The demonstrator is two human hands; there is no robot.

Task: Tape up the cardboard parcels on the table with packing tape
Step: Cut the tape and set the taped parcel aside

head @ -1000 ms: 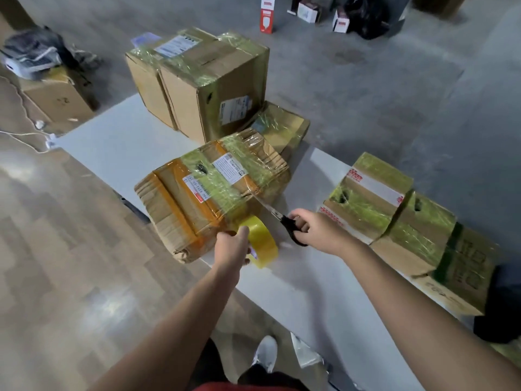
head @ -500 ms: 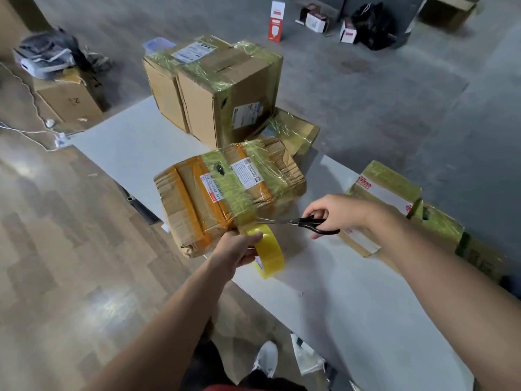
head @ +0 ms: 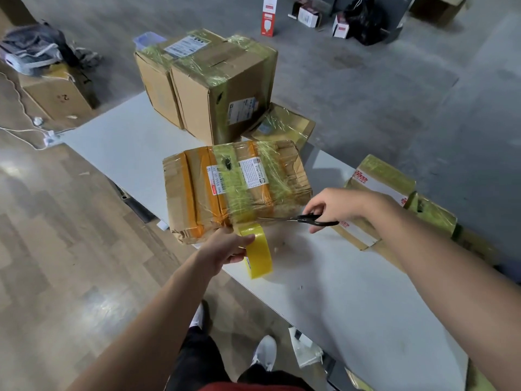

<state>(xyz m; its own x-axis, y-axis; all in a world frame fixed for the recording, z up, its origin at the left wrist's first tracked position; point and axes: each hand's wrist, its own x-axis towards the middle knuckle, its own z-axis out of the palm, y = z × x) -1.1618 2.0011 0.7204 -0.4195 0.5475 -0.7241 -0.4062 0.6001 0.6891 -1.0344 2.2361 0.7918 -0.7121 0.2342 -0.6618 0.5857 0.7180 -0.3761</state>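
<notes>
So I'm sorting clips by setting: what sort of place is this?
Most likely a packing or dispatch area, perhaps a small warehouse. Labelled, taped cardboard parcels sit on a white table, another carton stands on the floor, and the left hand holds a tape roll while the right hand holds scissors.

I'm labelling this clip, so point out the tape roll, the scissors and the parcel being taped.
tape roll (head: 260, 258), head view, on its yellow outer band.
scissors (head: 313, 219), head view, on the black handle.
parcel being taped (head: 235, 190), head view, on its taped top face.
</notes>
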